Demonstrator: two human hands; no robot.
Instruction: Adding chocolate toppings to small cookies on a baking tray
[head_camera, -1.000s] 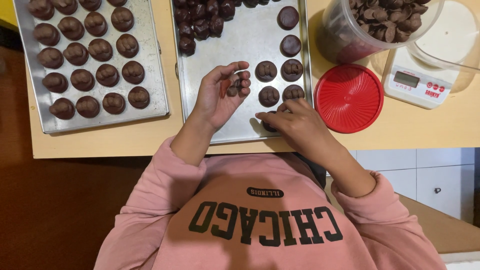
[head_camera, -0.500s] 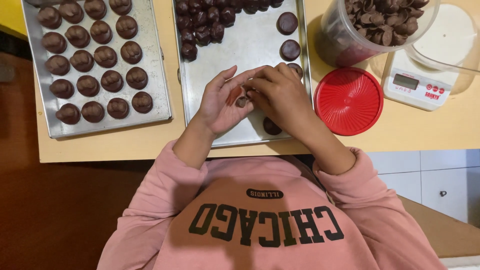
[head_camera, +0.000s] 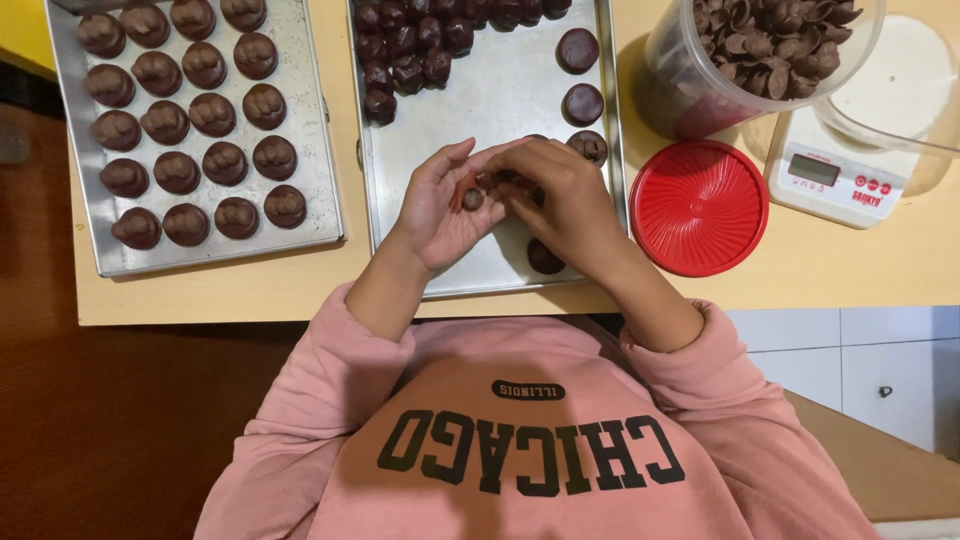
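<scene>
left hand (head_camera: 440, 210) cupped open, dough ball (head_camera: 473, 199) | right hand (head_camera: 560, 200) fingers pinching it | tray (head_camera: 480, 120) mid bare

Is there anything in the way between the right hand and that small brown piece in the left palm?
Nothing visible. The left hand lies open, palm up, over the middle tray, with the small brown piece in it. The right hand is right beside it, fingertips at the piece; whether they touch it is unclear.
</scene>
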